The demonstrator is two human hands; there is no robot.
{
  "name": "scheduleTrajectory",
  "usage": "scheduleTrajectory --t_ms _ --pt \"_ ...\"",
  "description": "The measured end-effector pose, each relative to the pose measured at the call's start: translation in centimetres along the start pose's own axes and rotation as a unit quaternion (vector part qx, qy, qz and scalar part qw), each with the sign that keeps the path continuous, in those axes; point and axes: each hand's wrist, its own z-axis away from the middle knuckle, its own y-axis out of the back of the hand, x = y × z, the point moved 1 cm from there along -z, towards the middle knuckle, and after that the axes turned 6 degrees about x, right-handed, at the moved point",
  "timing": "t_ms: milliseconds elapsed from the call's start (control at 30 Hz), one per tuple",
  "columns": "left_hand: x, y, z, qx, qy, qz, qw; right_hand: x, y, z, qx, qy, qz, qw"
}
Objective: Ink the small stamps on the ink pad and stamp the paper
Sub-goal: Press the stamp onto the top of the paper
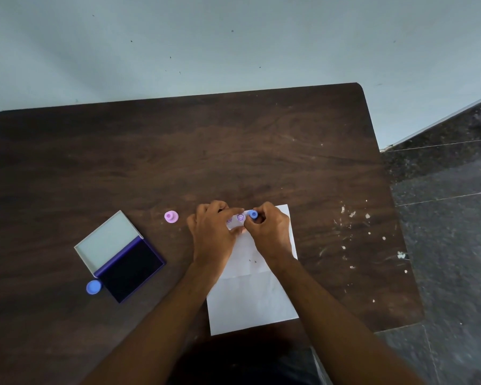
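A white sheet of paper (252, 298) lies on the dark wooden table (178, 151) in front of me. My right hand (270, 234) pinches a small blue stamp (253, 214) and holds it down near the paper's top edge. Just left of it are two purple prints (240, 217). My left hand (214, 232) rests flat on the paper's upper left, fingers spread, holding nothing. An open ink pad (131, 269) with dark purple ink and a pale lid lies to the left. A pink stamp (171, 217) stands between pad and paper. Another blue stamp (94, 287) sits at the pad's near left corner.
White paint flecks (353, 240) dot the table's right side. The table's right edge (395, 218) drops to a dark speckled floor. A pale wall (206, 45) stands behind the far edge.
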Motion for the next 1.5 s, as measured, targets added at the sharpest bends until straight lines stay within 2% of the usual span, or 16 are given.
scheduleTrajectory --t_ms 867,967,1067,1133,1300,1500 --pt "0.2 -0.2 0.1 0.02 0.005 -0.006 1.0 -0.1 0.0 0.2 0.008 0.01 0.003 1.0" --pt "0.4 0.0 0.1 0.012 0.005 -0.008 1.0 -0.2 1.1 0.8 0.04 0.009 -0.03 0.999" --pt "0.3 0.0 0.1 0.006 -0.014 -0.025 1.0 0.3 2.9 2.2 0.116 -0.033 -0.084 0.989" --pt "0.2 -0.1 0.0 0.008 -0.016 -0.032 0.999 0.6 3.5 3.0 0.134 -0.064 -0.104 0.983" --pt "0.2 -0.1 0.4 0.006 -0.025 -0.04 0.999 0.6 3.4 4.2 0.11 -0.114 -0.146 0.977" --pt "0.1 1.2 0.8 0.029 -0.03 -0.014 0.999 -0.3 3.2 4.1 0.073 -0.131 -0.175 0.973"
